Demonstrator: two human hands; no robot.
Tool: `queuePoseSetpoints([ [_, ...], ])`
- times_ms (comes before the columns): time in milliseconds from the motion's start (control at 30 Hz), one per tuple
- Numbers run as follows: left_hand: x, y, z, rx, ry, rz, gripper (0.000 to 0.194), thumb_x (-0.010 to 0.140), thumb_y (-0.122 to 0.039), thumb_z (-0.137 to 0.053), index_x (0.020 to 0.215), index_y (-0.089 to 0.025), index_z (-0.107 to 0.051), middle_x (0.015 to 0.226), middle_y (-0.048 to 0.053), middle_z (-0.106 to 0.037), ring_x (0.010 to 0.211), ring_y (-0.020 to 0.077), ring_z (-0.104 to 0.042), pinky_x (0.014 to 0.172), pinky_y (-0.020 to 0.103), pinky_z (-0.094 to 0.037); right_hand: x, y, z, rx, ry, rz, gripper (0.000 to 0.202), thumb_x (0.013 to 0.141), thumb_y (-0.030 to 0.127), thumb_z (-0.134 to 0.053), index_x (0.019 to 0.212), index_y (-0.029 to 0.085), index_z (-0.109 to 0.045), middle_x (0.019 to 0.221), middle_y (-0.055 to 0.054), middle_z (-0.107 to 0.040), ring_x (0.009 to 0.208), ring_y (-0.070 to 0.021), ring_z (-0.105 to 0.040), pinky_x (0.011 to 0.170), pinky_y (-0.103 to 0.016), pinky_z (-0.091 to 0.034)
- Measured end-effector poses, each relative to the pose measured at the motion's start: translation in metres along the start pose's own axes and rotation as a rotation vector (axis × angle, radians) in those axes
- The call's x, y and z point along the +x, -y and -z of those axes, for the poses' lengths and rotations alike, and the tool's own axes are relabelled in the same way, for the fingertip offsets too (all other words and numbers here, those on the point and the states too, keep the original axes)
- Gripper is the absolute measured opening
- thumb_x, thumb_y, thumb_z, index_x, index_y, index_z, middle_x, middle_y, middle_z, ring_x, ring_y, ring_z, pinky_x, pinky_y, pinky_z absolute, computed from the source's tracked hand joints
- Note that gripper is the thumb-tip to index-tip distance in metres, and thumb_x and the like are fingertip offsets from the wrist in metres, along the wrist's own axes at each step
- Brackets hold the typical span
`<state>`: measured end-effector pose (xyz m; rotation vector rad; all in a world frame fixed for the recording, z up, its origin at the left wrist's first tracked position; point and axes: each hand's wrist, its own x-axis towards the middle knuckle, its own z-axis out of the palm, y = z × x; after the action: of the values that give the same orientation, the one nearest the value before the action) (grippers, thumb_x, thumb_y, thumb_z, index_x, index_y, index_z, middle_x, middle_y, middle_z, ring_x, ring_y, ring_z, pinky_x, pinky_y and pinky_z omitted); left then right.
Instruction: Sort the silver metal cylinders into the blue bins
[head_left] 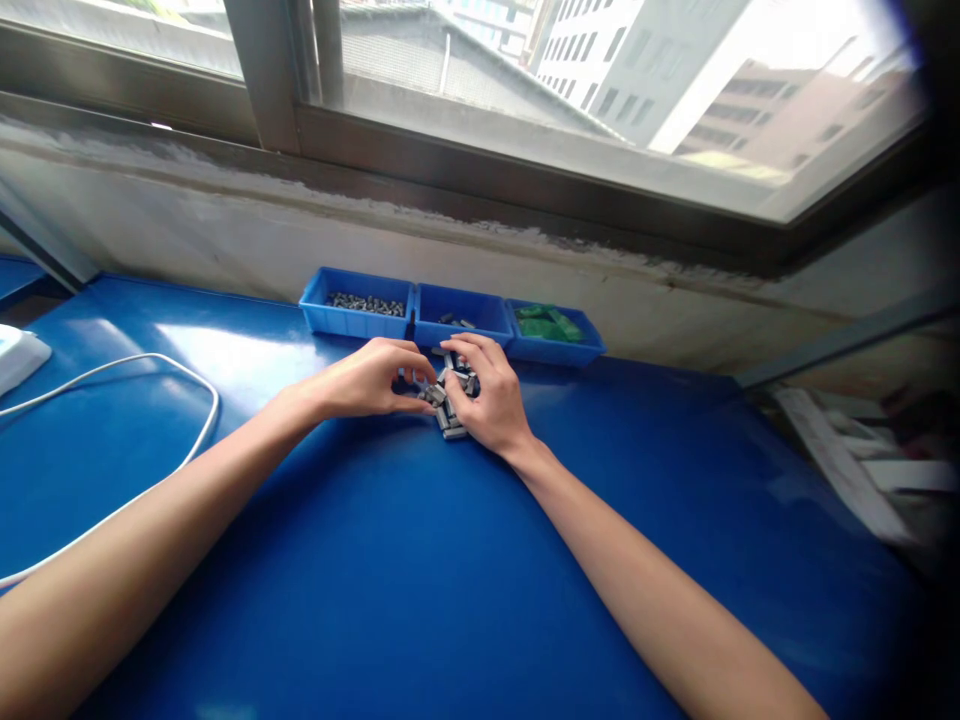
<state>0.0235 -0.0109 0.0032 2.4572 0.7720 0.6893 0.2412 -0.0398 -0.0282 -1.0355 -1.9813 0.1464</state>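
A small heap of grey metal pieces point(448, 418), short and bar-like, lies on the blue tabletop between my two hands. From the left, my left hand point(373, 377) reaches to the heap's edge, its fingers curved and its thumb apart from them. Curving over the right side of the heap is my right hand point(491, 393), thumb and fingers apart with pieces showing between them. Both hands touch or nearly touch the pieces; I cannot make out any piece held firmly. Part of the heap is hidden behind the right hand.
Behind the hands stand three joined blue bins: the left bin point(352, 322) has many small metal parts, the middle bin point(469, 335) a few pieces, the right bin point(559, 352) green packets point(546, 323). A white cable point(214, 400) loops on the left. A window frame point(450, 165) rises behind.
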Motion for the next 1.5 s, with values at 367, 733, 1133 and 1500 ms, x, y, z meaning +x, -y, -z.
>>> queuePoseSetpoints([
  [367, 0.001, -0.001, -0.003, 0.002, 0.014, 0.033, 0.021, 0.083, -0.018, -0.068, 0.102, -0.014, -0.075, 0.081, 0.004, -0.072, 0.067, 0.0127, -0.064, 0.064, 0.022, -0.049, 0.0, 0.002, 0.0, 0.004, 0.004, -0.001, 0.033, 0.091, 0.014, -0.057, 0.121, 0.025, -0.064, 0.126, -0.01, -0.064, 0.12, -0.0264, -0.061, 0.105, -0.047, -0.054],
  [733, -0.003, 0.012, 0.005, -0.141, 0.0, 0.138, 0.029, 0.081, -0.029, -0.074, 0.108, -0.017, -0.075, 0.081, 0.004, -0.075, 0.071, 0.0148, -0.071, 0.069, 0.023, -0.055, 0.0, 0.002, 0.001, 0.003, 0.011, -0.001, 0.031, 0.091, 0.016, -0.057, 0.12, 0.025, -0.065, 0.125, -0.01, -0.064, 0.121, -0.0269, -0.061, 0.105, -0.047, -0.054],
  [1133, -0.002, 0.011, 0.009, -0.004, -0.041, 0.125, 0.019, 0.076, -0.019, -0.068, 0.092, -0.015, -0.079, 0.081, 0.006, -0.076, 0.066, 0.0146, -0.069, 0.064, 0.023, -0.054, 0.0, 0.002, 0.001, 0.006, 0.023, -0.018, 0.03, 0.091, 0.017, -0.057, 0.119, 0.026, -0.065, 0.126, -0.01, -0.064, 0.12, -0.0271, -0.061, 0.104, -0.049, -0.054],
  [1500, 0.001, 0.002, 0.01, -0.468, -0.21, 0.34, 0.032, 0.079, -0.047, -0.079, 0.083, -0.015, -0.076, 0.073, 0.005, -0.073, 0.068, 0.0157, -0.067, 0.062, 0.025, -0.05, 0.0, 0.002, 0.0, 0.006, 0.021, -0.012, 0.03, 0.091, 0.017, -0.057, 0.119, 0.026, -0.065, 0.127, -0.01, -0.064, 0.121, -0.0273, -0.061, 0.104, -0.049, -0.054],
])
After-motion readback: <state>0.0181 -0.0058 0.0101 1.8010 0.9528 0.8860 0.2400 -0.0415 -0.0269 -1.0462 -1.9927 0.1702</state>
